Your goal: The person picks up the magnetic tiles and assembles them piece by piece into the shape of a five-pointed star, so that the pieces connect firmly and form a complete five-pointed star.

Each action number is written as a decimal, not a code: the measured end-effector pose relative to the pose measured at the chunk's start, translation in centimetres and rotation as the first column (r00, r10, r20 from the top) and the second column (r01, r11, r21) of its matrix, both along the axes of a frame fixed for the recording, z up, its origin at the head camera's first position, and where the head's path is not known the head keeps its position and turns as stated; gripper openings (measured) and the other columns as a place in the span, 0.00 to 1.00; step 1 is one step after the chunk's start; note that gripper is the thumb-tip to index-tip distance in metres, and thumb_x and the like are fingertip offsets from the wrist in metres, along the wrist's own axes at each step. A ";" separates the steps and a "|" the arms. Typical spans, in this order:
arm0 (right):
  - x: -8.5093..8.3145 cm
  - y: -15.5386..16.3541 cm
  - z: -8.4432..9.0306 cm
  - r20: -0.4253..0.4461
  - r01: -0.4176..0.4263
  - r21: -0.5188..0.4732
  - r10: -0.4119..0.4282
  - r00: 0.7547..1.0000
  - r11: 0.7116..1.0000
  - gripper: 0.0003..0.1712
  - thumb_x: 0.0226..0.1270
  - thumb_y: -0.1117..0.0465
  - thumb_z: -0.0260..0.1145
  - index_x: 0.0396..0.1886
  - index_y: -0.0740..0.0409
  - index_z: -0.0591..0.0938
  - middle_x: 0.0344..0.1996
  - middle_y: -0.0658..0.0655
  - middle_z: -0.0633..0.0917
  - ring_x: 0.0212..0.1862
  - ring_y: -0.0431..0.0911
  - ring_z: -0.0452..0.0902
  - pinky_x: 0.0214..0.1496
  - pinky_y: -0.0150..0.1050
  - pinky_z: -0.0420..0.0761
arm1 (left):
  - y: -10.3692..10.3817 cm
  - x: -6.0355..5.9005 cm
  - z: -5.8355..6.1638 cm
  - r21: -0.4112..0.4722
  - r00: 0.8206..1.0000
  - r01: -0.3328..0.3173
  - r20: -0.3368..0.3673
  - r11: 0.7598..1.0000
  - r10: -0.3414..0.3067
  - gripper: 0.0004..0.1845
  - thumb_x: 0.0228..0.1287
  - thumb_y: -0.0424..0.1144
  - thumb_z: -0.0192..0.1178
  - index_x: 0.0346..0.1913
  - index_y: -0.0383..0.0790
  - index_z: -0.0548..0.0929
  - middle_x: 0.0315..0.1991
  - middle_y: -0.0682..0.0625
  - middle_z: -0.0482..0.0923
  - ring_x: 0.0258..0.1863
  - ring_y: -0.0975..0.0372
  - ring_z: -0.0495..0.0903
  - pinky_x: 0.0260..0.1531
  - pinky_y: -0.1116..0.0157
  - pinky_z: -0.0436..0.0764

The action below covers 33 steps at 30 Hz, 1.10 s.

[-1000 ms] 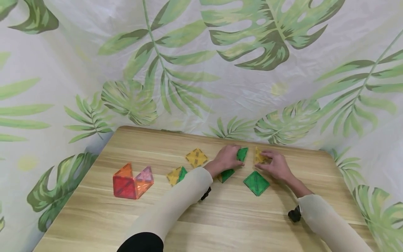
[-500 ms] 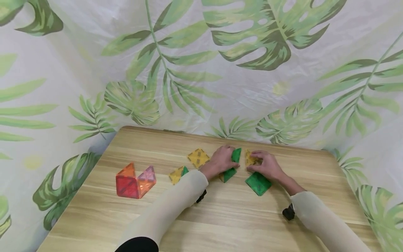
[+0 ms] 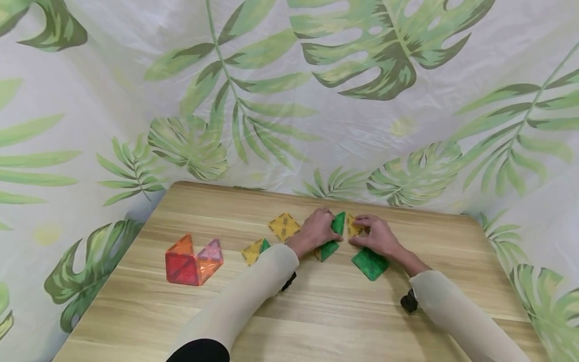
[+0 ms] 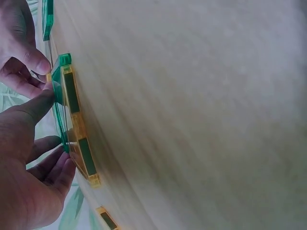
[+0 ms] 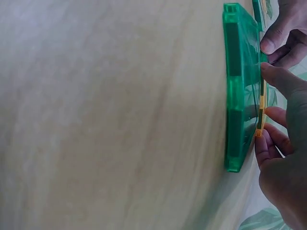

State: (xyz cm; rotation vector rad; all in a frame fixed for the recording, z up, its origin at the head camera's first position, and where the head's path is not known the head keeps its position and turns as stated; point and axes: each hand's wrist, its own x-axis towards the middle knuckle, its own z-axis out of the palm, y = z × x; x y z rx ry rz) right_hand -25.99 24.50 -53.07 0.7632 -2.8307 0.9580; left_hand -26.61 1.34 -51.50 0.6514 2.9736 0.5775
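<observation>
My left hand pinches a green triangular magnetic tile at the back of the table, thumb on its near side. Facing it from the right, my right hand pinches a yellow triangular magnetic tile between thumb and fingers. A narrow gap shows between the two tiles in the head view. Just below the left hand lies a green tile with a yellow edge beside it. A green square tile lies in front of the right hand. Both held tiles appear nearly edge-on in the wrist views.
Left of my left hand lies a yellow square tile. A yellow tile with a green one against it is partly behind my left sleeve. Further left stands a joined group of red, orange and pink tiles. A leaf-print cloth hangs behind the wooden table.
My right hand has moved left with the yellow triangle, narrowing the gap to the green one. My left hand has shifted slightly left with its tile. The green square has turned a little.
</observation>
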 end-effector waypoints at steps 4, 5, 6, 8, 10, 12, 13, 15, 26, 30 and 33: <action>-0.1 0.0 0.0 -0.008 -0.003 0.005 0.003 1.000 1.000 0.31 0.58 0.56 0.84 0.57 0.69 0.87 0.62 0.67 0.84 0.63 0.65 0.80 0.60 0.61 0.82 | 0.0 -0.1 0.1 0.008 1.000 0.013 0.001 1.000 -0.013 0.33 0.59 0.57 0.79 0.60 0.38 0.88 0.58 0.46 0.82 0.55 0.55 0.81 0.48 0.61 0.86; -0.1 0.0 0.0 -0.007 -0.002 0.004 0.002 1.000 1.000 0.31 0.58 0.56 0.84 0.57 0.69 0.87 0.62 0.67 0.84 0.63 0.65 0.80 0.61 0.61 0.82 | 0.0 -0.2 0.1 0.011 1.000 0.017 0.000 1.000 -0.017 0.33 0.59 0.57 0.79 0.60 0.38 0.88 0.58 0.46 0.83 0.55 0.55 0.81 0.48 0.60 0.86; -0.1 -0.1 0.0 -0.004 -0.003 0.002 0.003 1.000 1.000 0.31 0.59 0.56 0.84 0.58 0.69 0.87 0.62 0.67 0.84 0.63 0.65 0.80 0.61 0.61 0.82 | 0.0 -0.2 0.1 0.015 1.000 0.020 -0.001 1.000 -0.020 0.33 0.59 0.56 0.79 0.60 0.38 0.88 0.58 0.46 0.83 0.55 0.55 0.81 0.49 0.60 0.86; -0.1 -0.1 0.1 0.001 -0.004 -0.001 0.004 1.000 1.000 0.31 0.59 0.56 0.84 0.58 0.69 0.87 0.63 0.68 0.83 0.63 0.66 0.79 0.61 0.61 0.82 | 0.0 -0.3 0.1 0.023 1.000 0.026 -0.002 0.999 -0.026 0.32 0.58 0.55 0.80 0.60 0.38 0.89 0.57 0.46 0.83 0.55 0.55 0.82 0.50 0.60 0.86; -0.1 -0.1 0.1 0.005 -0.006 -0.003 0.006 1.000 1.000 0.31 0.59 0.56 0.83 0.58 0.70 0.87 0.64 0.68 0.83 0.64 0.67 0.78 0.61 0.62 0.82 | 0.0 -0.4 0.1 0.031 1.000 0.030 -0.003 0.999 -0.030 0.31 0.58 0.54 0.80 0.59 0.38 0.89 0.57 0.46 0.84 0.55 0.54 0.82 0.51 0.61 0.86; -0.1 -0.1 0.2 0.006 -0.007 -0.001 0.007 1.000 1.000 0.31 0.60 0.56 0.83 0.58 0.70 0.87 0.64 0.68 0.83 0.64 0.67 0.78 0.62 0.62 0.81 | 0.0 -0.4 0.1 0.037 0.999 0.034 -0.002 0.999 -0.034 0.30 0.59 0.53 0.80 0.59 0.38 0.89 0.57 0.46 0.84 0.56 0.54 0.82 0.52 0.60 0.86; -0.1 0.0 0.2 0.004 -0.007 0.002 0.007 1.000 1.000 0.31 0.60 0.56 0.83 0.58 0.70 0.87 0.64 0.68 0.83 0.64 0.67 0.78 0.62 0.62 0.81 | 0.0 -0.5 0.1 0.039 0.999 0.037 0.000 0.999 -0.037 0.30 0.59 0.53 0.80 0.59 0.39 0.89 0.57 0.46 0.84 0.56 0.54 0.82 0.52 0.60 0.86; -0.1 0.0 0.2 0.004 -0.005 0.005 0.004 1.000 1.000 0.31 0.60 0.55 0.83 0.58 0.70 0.87 0.64 0.68 0.83 0.64 0.67 0.78 0.63 0.63 0.81 | 0.1 -0.5 0.1 0.035 0.999 0.045 -0.001 0.998 -0.045 0.29 0.60 0.52 0.80 0.59 0.39 0.89 0.57 0.46 0.84 0.56 0.54 0.82 0.52 0.60 0.86; 0.5 -1.7 1.6 -0.036 -0.041 -0.029 0.040 0.999 0.999 0.30 0.62 0.58 0.82 0.59 0.71 0.85 0.64 0.71 0.82 0.64 0.68 0.78 0.60 0.64 0.82 | -2.7 0.1 1.8 0.064 0.993 0.116 0.021 0.991 -0.117 0.26 0.68 0.48 0.74 0.64 0.37 0.86 0.62 0.44 0.83 0.60 0.51 0.83 0.59 0.56 0.84; 1.3 -4.1 2.8 -0.079 -0.109 -0.067 0.104 0.991 0.992 0.26 0.62 0.60 0.82 0.56 0.72 0.87 0.60 0.71 0.84 0.62 0.66 0.79 0.61 0.63 0.82 | -5.8 0.6 3.6 0.059 0.991 0.135 0.002 0.989 -0.135 0.26 0.70 0.47 0.72 0.65 0.38 0.84 0.66 0.42 0.81 0.63 0.48 0.82 0.62 0.52 0.83; 2.2 -6.2 3.4 -0.096 -0.172 -0.060 0.166 0.981 0.983 0.25 0.63 0.60 0.81 0.55 0.70 0.87 0.59 0.68 0.85 0.62 0.63 0.81 0.62 0.59 0.83 | -8.5 1.1 5.0 0.048 0.989 0.149 -0.014 0.988 -0.148 0.26 0.70 0.48 0.72 0.65 0.38 0.85 0.68 0.41 0.80 0.63 0.47 0.82 0.60 0.51 0.84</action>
